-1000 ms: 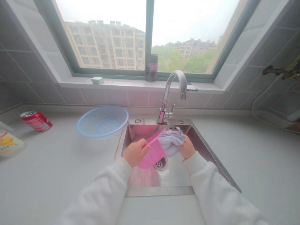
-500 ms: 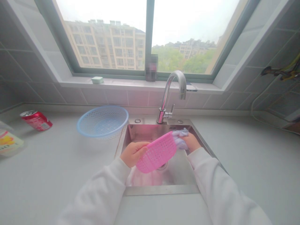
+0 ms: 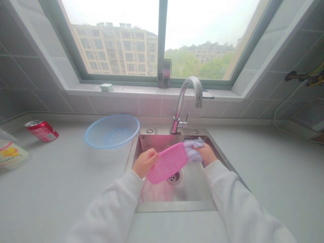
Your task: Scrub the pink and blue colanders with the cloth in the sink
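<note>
Bright daylight enters through the window [image 3: 162,40] at the top, where the sky [image 3: 210,20] washes out white; tiled walls [image 3: 21,72] at both sides are dimmer. The sink [image 3: 158,193] reflects pink. Haze softens detail, edges stretch, upper centre is pixelated.

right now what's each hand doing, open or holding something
Left hand: closed, holding the pink basket.
Right hand: closed, holding the pale cloth.

A white sky [image 3: 210,20] brightens the two-pane, green-framed window [image 3: 162,37]; beyond stand a beige apartment block [image 3: 116,50] and trees [image 3: 211,67]. Grey wall tiles [image 3: 150,106] run beneath the white sill [image 3: 136,91], above a pale countertop [image 3: 275,162].
</note>
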### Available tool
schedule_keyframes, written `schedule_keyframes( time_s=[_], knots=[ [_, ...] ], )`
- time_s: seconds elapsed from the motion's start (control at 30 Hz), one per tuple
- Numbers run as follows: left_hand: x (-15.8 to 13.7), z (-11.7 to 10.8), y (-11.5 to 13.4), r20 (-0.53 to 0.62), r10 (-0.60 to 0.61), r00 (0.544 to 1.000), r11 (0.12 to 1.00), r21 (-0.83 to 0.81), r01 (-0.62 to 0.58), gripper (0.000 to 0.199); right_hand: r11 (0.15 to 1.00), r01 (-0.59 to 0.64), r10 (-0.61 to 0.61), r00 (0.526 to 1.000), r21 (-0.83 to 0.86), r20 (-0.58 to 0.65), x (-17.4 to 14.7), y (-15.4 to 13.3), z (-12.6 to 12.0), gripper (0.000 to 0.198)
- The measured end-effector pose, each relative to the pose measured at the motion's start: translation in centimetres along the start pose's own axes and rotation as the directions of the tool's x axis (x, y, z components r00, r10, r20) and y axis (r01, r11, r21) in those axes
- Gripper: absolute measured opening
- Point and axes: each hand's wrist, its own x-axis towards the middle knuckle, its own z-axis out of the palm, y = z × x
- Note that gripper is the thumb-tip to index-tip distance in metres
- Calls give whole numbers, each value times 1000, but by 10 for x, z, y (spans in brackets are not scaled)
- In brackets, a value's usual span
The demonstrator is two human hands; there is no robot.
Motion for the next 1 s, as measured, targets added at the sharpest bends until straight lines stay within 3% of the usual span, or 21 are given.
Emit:
schedule_keyframes(
  time_s=[0.53,0.7,0.9,1.0],
  knots=[
    [1,-1,1,78,45,996,999,-9,-44,34,999,19,-18,998,-26,68,-13,-14,9,37],
    [1,6,-5,94,1,996,1000,-7,-1,24,993,95,-86,990,-73,111,-16,-26,10,35],
    [1,13,-9,77,-15,997,999,50,11,26,970,243,-228,922,-9,312,-45,-53,33,34],
    [1,13,-6,65,4,998,990,142,-13,29,961,277,-255,842,25,475,-65,-63,50,32]
  ],
)
